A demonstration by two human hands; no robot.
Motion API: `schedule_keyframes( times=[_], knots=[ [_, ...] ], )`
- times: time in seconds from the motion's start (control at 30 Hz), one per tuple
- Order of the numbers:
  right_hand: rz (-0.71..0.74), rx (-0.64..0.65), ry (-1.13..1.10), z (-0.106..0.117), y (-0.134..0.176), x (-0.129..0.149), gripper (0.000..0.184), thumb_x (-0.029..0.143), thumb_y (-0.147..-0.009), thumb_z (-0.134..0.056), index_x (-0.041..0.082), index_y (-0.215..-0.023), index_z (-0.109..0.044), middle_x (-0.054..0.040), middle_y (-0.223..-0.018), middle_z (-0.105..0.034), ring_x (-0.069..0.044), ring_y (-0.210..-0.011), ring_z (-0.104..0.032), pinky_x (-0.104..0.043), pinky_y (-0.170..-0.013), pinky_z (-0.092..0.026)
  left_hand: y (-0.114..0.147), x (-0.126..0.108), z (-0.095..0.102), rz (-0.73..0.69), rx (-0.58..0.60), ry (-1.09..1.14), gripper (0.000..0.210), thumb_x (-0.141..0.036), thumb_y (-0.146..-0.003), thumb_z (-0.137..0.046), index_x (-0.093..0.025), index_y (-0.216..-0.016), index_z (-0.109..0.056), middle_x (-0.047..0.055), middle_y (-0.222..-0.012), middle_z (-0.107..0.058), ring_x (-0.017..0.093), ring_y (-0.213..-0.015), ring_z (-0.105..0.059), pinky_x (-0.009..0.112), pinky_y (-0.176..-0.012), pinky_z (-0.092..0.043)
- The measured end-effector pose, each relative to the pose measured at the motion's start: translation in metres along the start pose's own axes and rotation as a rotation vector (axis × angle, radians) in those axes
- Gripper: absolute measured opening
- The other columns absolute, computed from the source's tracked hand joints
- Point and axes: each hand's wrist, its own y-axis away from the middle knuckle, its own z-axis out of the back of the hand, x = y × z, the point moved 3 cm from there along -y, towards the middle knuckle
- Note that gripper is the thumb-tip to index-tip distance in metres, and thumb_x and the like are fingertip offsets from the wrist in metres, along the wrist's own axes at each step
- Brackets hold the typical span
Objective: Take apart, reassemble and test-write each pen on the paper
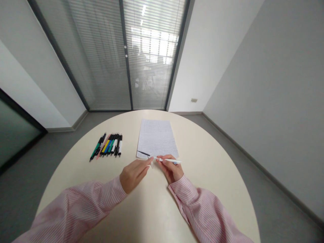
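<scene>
My right hand (171, 169) is closed around a white pen (175, 161), which lies almost level over the near edge of the paper. In line with its left end runs a thin, dark-ended stick that looks like a pen refill (143, 153). The fingertips of my left hand (135, 172) pinch at this stick, close to my right fingertips. Below those left fingers shows a small whitish piece, too unclear to name. Under the refill lies a stack of lined paper (158, 136).
On the left of the round cream table (202, 199) several pens (110, 144) in black, green, yellow, blue, white and pink lie side by side. Past the far edge are a glass partition with blinds (152, 84) and grey-white walls.
</scene>
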Motion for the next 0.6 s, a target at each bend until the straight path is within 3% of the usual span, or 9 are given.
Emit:
schedule_keyframes(
  times=[0.07, 0.27, 0.4, 0.6],
  knots=[
    [-0.037, 0.050, 0.031, -0.006, 0.004, -0.002, 0.015, 0.017, -0.060, -0.076, 0.014, -0.071, -0.066, -0.0066, -0.085, -0.071, -0.016, -0.080, -0.067, -0.026, -0.080, -0.053, -0.001, 0.001, -0.001, -0.055, -0.020, -0.094, 0.030, -0.015, -0.085, -0.047, -0.020, -0.113, -0.059, 0.006, -0.096, -0.068, 0.016, -0.087, -0.061, 0.027, -0.081, -0.048],
    [-0.118, 0.127, 0.093, -0.010, 0.011, -0.004, 0.016, 0.019, -0.060, -0.076, 0.013, -0.071, -0.067, -0.0094, -0.091, -0.071, -0.018, -0.081, -0.067, -0.028, -0.080, -0.053, -0.002, 0.012, 0.004, -0.099, -0.037, -0.277, 0.016, -0.018, -0.085, -0.051, -0.018, -0.090, -0.066, 0.005, -0.082, -0.071, 0.016, -0.076, -0.063, 0.028, -0.073, -0.052],
    [-0.148, 0.059, 0.042, -0.004, 0.009, -0.002, 0.014, 0.015, -0.060, -0.075, 0.013, -0.071, -0.067, -0.0094, -0.104, -0.067, -0.017, -0.079, -0.068, -0.025, -0.080, -0.053, -0.001, 0.010, 0.009, -0.125, -0.021, -0.239, 0.020, -0.017, -0.087, -0.047, -0.019, -0.092, -0.066, 0.005, -0.088, -0.069, 0.015, -0.084, -0.063, 0.027, -0.078, -0.053],
    [-0.235, 0.020, 0.050, 0.001, 0.010, -0.008, 0.014, 0.011, -0.060, -0.075, 0.011, -0.072, -0.067, -0.0070, -0.086, -0.072, -0.017, -0.076, -0.069, -0.020, -0.077, -0.054, 0.007, -0.003, 0.002, -0.267, 0.070, -0.051, 0.032, -0.016, -0.093, -0.032, -0.015, -0.107, -0.061, 0.011, -0.105, -0.065, 0.015, -0.102, -0.059, 0.026, -0.091, -0.047]
  ],
)
